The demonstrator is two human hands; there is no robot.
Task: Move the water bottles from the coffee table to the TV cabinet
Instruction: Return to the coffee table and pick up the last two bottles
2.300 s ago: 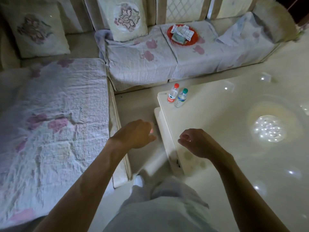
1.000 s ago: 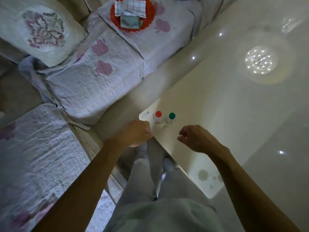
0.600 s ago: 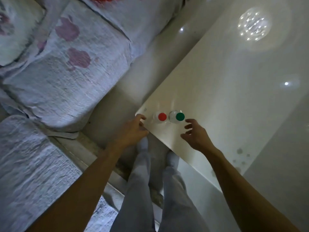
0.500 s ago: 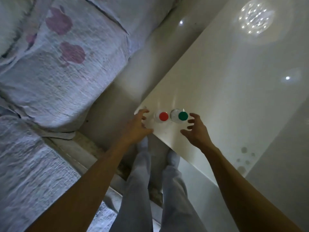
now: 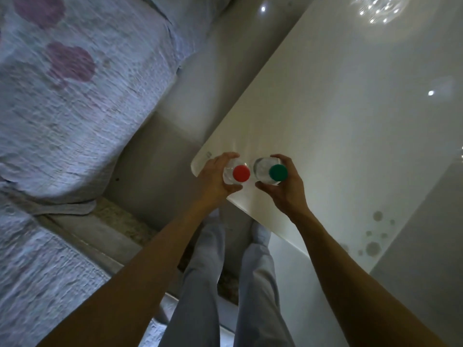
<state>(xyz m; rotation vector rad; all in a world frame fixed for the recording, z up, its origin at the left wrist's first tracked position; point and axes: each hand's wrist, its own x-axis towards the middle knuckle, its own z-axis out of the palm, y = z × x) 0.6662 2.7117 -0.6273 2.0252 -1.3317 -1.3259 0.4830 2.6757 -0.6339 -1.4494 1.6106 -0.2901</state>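
Two clear water bottles stand side by side at the near left corner of the glossy white coffee table (image 5: 338, 116), seen from straight above. The red-capped bottle (image 5: 241, 173) is on the left, with my left hand (image 5: 215, 179) wrapped around its body. Around the green-capped bottle (image 5: 277, 172) on the right, my right hand (image 5: 288, 186) is closed. Both bottles are upright. Whether they still rest on the table cannot be told from this angle. The TV cabinet is out of view.
A sofa with a quilted, pink-flowered cover (image 5: 75, 96) runs along the left and wraps round the table corner. A narrow strip of floor (image 5: 160, 171) lies between sofa and table. My legs in light trousers (image 5: 225, 284) stand at the table's edge.
I walked up to the table corner and looked down. Both hands went from open beside the bottles to closed around them, left on the red-capped one, right on the green-capped one.
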